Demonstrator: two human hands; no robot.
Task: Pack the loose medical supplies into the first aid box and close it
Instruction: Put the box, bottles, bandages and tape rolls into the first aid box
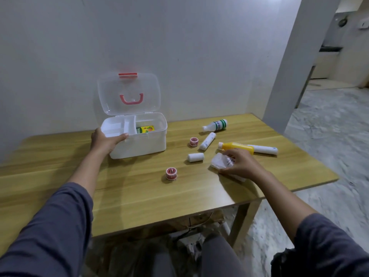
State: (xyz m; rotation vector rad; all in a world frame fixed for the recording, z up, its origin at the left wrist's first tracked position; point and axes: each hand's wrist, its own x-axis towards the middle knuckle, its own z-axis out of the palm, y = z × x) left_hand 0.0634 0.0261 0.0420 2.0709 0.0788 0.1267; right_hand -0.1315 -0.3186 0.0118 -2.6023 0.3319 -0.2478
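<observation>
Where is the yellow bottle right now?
The yellow bottle lies on its side on the table's right part, just beyond the right hand.

You stand before a pale wooden table (pixel 139 188) that is pushed against a plain white wall (pixel 179 47). At your right, a white pillar (pixel 289 62) stands beside a grey mottled floor (pixel 329 126), and behind it a dim room with a counter (pixel 329 49).
</observation>
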